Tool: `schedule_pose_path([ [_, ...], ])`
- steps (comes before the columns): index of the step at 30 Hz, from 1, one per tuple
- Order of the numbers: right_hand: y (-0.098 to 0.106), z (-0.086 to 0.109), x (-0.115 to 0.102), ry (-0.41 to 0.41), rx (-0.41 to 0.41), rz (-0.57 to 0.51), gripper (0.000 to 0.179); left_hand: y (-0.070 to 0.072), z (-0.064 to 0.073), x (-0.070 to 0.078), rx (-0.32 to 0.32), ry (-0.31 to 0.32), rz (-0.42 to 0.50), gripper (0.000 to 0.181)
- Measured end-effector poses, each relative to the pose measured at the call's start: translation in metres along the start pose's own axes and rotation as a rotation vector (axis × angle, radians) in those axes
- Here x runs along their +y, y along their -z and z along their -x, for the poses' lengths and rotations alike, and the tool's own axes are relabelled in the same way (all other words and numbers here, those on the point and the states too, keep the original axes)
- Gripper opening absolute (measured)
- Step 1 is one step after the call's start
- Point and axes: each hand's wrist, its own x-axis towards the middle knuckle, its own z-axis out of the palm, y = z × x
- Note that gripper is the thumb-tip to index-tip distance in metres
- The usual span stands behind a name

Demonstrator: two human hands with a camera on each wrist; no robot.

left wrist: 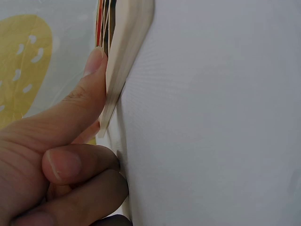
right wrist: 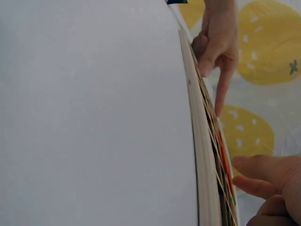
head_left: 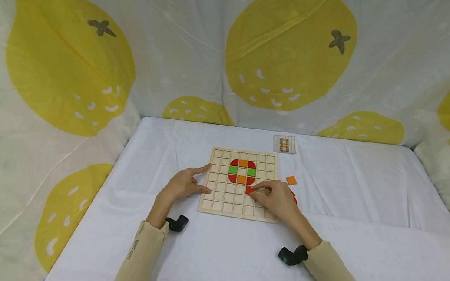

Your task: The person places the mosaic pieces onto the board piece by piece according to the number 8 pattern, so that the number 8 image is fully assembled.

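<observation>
A square wooden grid board (head_left: 220,205) lies on the table. Red, green and orange tiles form a ring on its upper middle, including an orange tile (head_left: 243,163) and a green tile (head_left: 232,170). My left hand (head_left: 182,184) is at the board's left edge, thumb and index finger spread straight along it, the other fingers curled; the left wrist view shows the thumb (left wrist: 84,92) against the rim. Just below the ring's right side, my right hand (head_left: 277,198) pinches a red tile (head_left: 249,190) between thumb and index finger, low over the grid.
Right of the board lies a loose orange tile (head_left: 291,180). Red pieces (head_left: 294,198) show partly behind my right hand. A small pattern card (head_left: 284,144) lies behind the board's right corner. White cloth covers the table (head_left: 217,257); a lemon-print curtain (head_left: 184,46) stands behind.
</observation>
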Motion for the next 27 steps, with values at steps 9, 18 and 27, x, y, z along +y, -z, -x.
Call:
schedule_pose_path([
  [9, 0.040, -0.002, 0.019, -0.048, 0.044, -0.002, 0.019, 0.000, 0.000, 0.000, -0.004, -0.003, 0.006, 0.091],
  [18, 0.068, -0.001, 0.039, -0.072, 0.123, 0.095, 0.024, 0.000, 0.001, -0.001, -0.004, -0.006, 0.011, 0.092],
  [27, 0.075, -0.002, 0.052, -0.133, 0.129, 0.110, 0.030, 0.000, 0.001, -0.001, 0.002, -0.010, 0.008, 0.092],
])
